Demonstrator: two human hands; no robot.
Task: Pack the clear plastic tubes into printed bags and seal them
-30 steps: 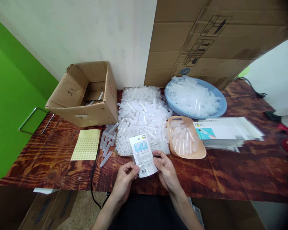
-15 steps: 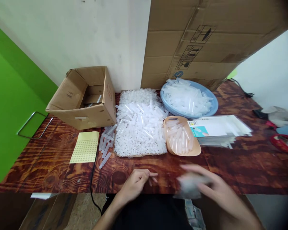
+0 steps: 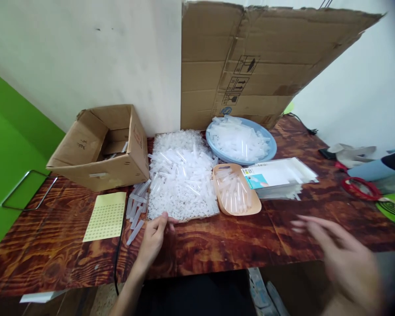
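By the translucent plastic tubes (image 3: 184, 169), left hand (image 3: 154, 236) is sitting curled, can't tell grip; right hand (image 3: 344, 252) is hanging released, blurred.

Open passage along the front of the tabletop (image 3: 227, 245); crowding behind.
Between left grip (image 3: 154, 237) and right grip (image 3: 349, 254), a bare strip runs before the peach basket (image 3: 256, 206). Tube pile (image 3: 182, 173), basket and blue basin (image 3: 272, 147) obstruct the middle, a tall cardboard panel (image 3: 283, 57) backing them. The open box (image 3: 123, 171) blocks rear left. A gap separates the packet stack (image 3: 285, 170) from the red ring (image 3: 377, 192).
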